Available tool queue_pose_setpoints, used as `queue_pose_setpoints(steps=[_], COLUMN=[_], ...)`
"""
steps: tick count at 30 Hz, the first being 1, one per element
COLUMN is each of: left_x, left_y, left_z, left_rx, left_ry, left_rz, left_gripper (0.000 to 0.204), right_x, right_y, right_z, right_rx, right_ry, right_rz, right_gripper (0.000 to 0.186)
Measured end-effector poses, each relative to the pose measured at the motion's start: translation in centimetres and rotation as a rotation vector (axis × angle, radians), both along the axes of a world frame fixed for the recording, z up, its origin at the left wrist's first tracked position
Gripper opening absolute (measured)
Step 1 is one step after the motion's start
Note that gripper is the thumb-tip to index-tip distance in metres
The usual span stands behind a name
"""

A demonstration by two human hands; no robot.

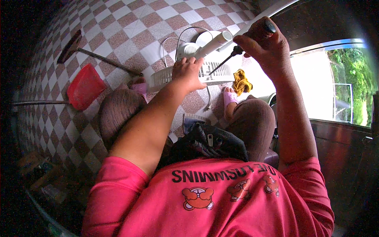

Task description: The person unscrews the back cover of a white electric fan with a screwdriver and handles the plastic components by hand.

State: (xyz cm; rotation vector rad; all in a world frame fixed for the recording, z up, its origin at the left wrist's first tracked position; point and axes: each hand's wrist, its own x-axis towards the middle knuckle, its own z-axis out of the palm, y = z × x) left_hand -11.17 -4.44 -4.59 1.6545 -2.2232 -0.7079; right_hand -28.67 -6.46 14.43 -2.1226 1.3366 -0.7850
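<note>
A white electric fan [160,80] lies on the floor between my feet, its slatted grille edge facing me and its stand tube [215,44] pointing up to the right. My left hand [187,74] grips the top of the grille rim, fingers over the far side and thumb toward me. In my right hand [269,49], raised at the right, is a screwdriver [224,64] with a dark handle. Its long shaft slants down left, the tip at the grille rim just right of my left hand. I cannot make out a screw there.
A yellow cloth [242,82] lies right of the fan, near my pink-shod foot [229,97]. The fan's cable [176,46] loops behind it. To the left are a red dustpan [86,87] and a broom [106,60] on the checkered floor [130,29]. A bright doorway stands at right.
</note>
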Motion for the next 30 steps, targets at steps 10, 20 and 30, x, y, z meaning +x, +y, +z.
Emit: queue_pose_setpoints(steps=[10,20,30], left_x=[-0.3,-0.3,-0.2], left_y=[0.1,0.3,0.2], left_z=[-0.2,-1.7,0.1], left_rx=[-0.007,-0.152,0.074], left_ry=[0.012,0.032,-0.048], left_rz=[-0.020,0.075,0.037], left_gripper=[0.088,0.087,0.096], right_x=[1.1,0.4,3.0], right_y=[0.3,-1.0,-2.0], right_z=[0.5,7.2,8.1], right_rx=[-0.260,-0.123,0.022], right_ry=[-0.031,0.569,0.897], right_rz=[-0.151,0.302,0.224], right_gripper=[0.048,0.024,0.020])
